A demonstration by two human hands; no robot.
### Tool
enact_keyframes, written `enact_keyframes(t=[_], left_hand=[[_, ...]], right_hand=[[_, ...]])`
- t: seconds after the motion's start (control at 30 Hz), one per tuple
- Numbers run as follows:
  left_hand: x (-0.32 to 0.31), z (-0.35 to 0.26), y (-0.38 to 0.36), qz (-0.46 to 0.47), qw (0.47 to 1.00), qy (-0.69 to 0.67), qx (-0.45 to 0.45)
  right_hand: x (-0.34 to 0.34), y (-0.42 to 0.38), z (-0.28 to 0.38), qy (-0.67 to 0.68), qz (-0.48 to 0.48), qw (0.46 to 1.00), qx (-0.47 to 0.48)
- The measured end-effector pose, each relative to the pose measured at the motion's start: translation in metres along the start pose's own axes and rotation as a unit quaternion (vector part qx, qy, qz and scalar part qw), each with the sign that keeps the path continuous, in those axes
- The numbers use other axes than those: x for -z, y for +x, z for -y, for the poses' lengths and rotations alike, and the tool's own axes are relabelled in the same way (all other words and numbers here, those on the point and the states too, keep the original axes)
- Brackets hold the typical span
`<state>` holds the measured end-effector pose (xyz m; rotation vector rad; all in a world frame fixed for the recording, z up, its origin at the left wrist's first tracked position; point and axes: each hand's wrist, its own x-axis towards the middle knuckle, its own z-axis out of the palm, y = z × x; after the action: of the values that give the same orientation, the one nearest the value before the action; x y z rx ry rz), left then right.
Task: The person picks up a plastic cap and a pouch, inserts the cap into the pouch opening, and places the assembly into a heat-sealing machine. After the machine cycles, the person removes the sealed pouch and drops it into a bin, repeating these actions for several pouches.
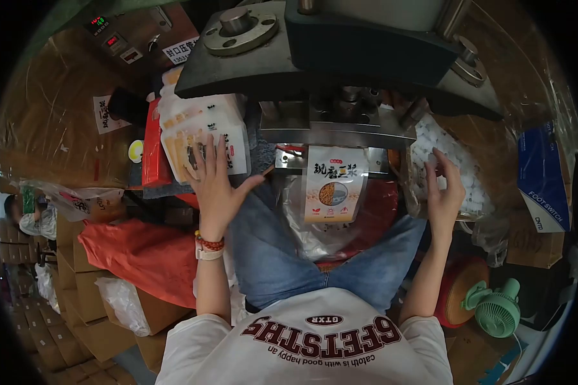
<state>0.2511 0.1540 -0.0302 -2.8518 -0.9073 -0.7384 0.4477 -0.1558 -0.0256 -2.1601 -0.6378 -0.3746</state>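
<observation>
A printed pouch (334, 185) hangs at the front of the metal press (337, 125), its top edge at the press, and neither hand touches it. On the left, my left hand (217, 186) is spread over the stack of similar pouches (207, 122), fingertips at the lowest one. My right hand (444, 186) is raised at the right, fingers apart and curved, beside a bag of small white pieces (440, 151). Whether it touches that bag I cannot tell. Nothing shows between its fingers.
A red box (154, 144) stands left of the pouch stack. At the right are a blue foot switch box (544, 176) and a green fan (498, 311). Red cloth (141, 256) lies at the left. Another person (35, 218) is at the far left.
</observation>
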Motion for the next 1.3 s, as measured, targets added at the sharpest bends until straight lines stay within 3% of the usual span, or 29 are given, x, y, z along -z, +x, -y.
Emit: enact_keyframes(t=[0.07,0.1,0.13,0.17,0.2,0.23,0.3,0.37,0.4,0.43,0.5,0.57,0.6,0.67,0.7,0.73,0.77,0.8,0.83,0.9,0.93,0.97,1.07,1.23,1.3], left_hand=[[-0.015,0.035,-0.021,0.051,0.990,-0.031,-0.129],[-0.014,0.039,-0.028,0.051,0.989,-0.028,-0.133],[-0.010,0.042,-0.038,0.078,0.984,-0.129,-0.098],[-0.007,0.044,-0.047,0.106,0.966,-0.229,-0.056],[0.006,0.023,-0.043,0.056,0.950,-0.305,-0.029],[0.010,0.014,-0.043,0.056,0.950,-0.306,-0.028],[0.016,0.001,-0.044,0.019,0.933,-0.346,-0.095],[0.028,-0.022,-0.042,-0.008,0.916,-0.383,-0.115],[0.036,-0.031,-0.041,-0.019,0.926,-0.346,-0.154],[0.042,-0.036,-0.040,-0.032,0.932,-0.306,-0.191],[0.056,-0.040,-0.039,-0.027,0.939,-0.270,-0.211],[0.069,-0.045,-0.037,0.060,0.922,-0.300,-0.238],[0.066,-0.048,-0.038,0.060,0.920,-0.302,-0.242],[0.049,-0.055,-0.043,0.128,0.877,-0.429,-0.176],[0.034,-0.058,-0.047,0.127,0.876,-0.431,-0.178],[0.014,-0.061,-0.050,0.277,0.817,-0.501,-0.065],[-0.002,-0.065,-0.050,0.414,0.724,-0.549,0.050],[-0.012,-0.074,-0.050,0.384,0.689,-0.610,0.078],[-0.012,-0.081,-0.045,0.383,0.689,-0.610,0.078],[-0.007,-0.091,-0.027,0.381,0.531,-0.729,0.204],[-0.009,-0.092,-0.016,0.378,0.488,-0.756,0.217],[-0.015,-0.093,-0.008,0.378,0.487,-0.757,0.217],[-0.028,-0.094,0.008,0.368,0.402,-0.795,0.268],[-0.032,-0.084,0.009,0.384,0.437,-0.777,0.242],[-0.027,-0.057,0.018,0.268,0.729,-0.611,0.154]], right_hand=[[0.001,-0.005,0.014,0.064,-0.056,0.996,-0.001],[0.003,-0.009,0.033,0.242,-0.031,0.969,-0.045],[0.003,-0.016,0.048,0.411,-0.004,0.907,-0.090],[0.003,-0.025,0.057,0.466,0.053,0.880,-0.080],[0.002,-0.030,0.067,0.517,0.111,0.846,-0.066],[-0.004,-0.034,0.083,0.584,0.142,0.798,-0.031],[-0.020,-0.042,0.102,0.615,0.199,0.763,-0.014],[-0.029,-0.036,0.112,0.440,0.266,0.855,0.072],[-0.037,-0.041,0.114,0.376,0.250,0.888,0.091],[-0.033,-0.040,0.113,0.373,0.248,0.889,0.093],[-0.020,-0.033,0.113,0.157,0.204,0.910,0.324],[-0.004,-0.033,0.118,0.112,0.229,0.904,0.344],[0.001,-0.033,0.119,0.066,0.253,0.894,0.364],[-0.003,-0.028,0.117,0.061,0.221,0.908,0.350],[-0.005,-0.025,0.115,0.061,0.192,0.920,0.336],[-0.004,-0.022,0.112,0.058,0.191,0.920,0.338],[-0.001,-0.018,0.106,0.084,0.141,0.941,0.296],[0.002,-0.015,0.100,0.110,0.091,0.957,0.252],[0.012,-0.011,0.095,0.103,0.060,0.969,0.216],[0.027,-0.007,0.079,0.082,0.019,0.992,0.095],[0.027,-0.003,0.064,0.046,0.003,0.998,0.047],[0.022,0.001,0.053,0.046,0.003,0.998,0.048],[-0.011,0.005,0.003,-0.214,0.039,0.975,0.049],[-0.018,0.002,-0.006,-0.181,0.040,0.981,0.055],[-0.019,0.007,-0.005,-0.171,0.022,0.982,0.075]])
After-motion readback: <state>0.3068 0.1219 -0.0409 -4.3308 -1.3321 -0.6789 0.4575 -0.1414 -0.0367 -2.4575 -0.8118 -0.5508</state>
